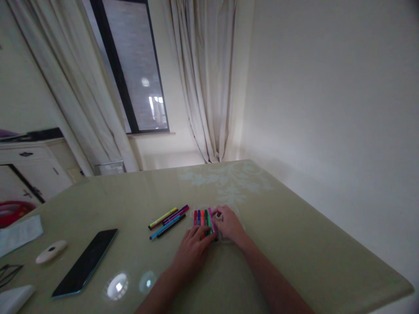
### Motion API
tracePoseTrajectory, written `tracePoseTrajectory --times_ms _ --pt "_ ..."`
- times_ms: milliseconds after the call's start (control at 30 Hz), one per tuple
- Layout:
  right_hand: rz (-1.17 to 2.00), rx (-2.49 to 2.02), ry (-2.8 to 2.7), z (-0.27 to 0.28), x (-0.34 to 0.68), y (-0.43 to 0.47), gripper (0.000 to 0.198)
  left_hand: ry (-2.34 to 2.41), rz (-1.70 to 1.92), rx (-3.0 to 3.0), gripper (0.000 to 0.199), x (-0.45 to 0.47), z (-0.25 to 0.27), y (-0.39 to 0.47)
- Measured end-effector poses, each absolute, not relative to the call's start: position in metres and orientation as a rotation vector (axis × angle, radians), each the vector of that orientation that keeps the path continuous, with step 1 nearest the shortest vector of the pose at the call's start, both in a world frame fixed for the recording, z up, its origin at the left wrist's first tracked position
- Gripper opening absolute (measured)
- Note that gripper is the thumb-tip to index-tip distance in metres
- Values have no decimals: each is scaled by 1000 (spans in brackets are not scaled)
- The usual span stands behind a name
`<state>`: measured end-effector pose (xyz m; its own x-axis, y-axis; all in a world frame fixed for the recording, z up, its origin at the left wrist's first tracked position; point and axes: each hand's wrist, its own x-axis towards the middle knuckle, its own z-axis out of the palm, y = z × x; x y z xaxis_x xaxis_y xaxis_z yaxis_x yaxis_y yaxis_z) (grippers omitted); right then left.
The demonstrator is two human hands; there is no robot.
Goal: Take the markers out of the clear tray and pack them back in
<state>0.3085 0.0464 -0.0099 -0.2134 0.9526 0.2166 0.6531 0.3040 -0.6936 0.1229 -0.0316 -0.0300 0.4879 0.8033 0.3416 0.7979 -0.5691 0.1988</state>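
Observation:
A row of felt-tip pens (199,217) in red, blue, orange, dark green and green lies side by side in a clear plastic case (236,212). My left hand (194,245) rests over the lower ends of the row, fingers stretched out across the pens. At the row's right end is a pink felt-tip pen (210,213), slightly tilted. My right hand (228,223) has its thumb and fingers closed on this pen, and part of the case is hidden under the hand. Left of the case lies a loose group of several pens (168,221), yellow, purple, blue and black.
On the left of the greenish table (294,244) are a black-screened phone (85,261), a white oval object (51,251), a pale cloth or paper (20,234) and dark-framed glasses (9,274). A wall runs along the table's right side. Curtains and a window stand behind.

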Motion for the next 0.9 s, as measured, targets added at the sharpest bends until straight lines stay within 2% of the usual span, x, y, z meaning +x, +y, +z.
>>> tracePoseTrajectory --times_ms 100,400,533,900 --pt "642 -1367 -1961 -10 307 46 36 1461 635 2707 46 123 -28 -31" --pt "365 -1477 -2067 0 307 37 28 1338 598 2781 39 127 -12 -27" --pt "367 -1402 -2131 -2 305 35 37 1327 631 2742 33 128 -11 -28" --pt "308 -1641 -2179 8 304 33 32 1320 643 2744 33 128 -25 -27"
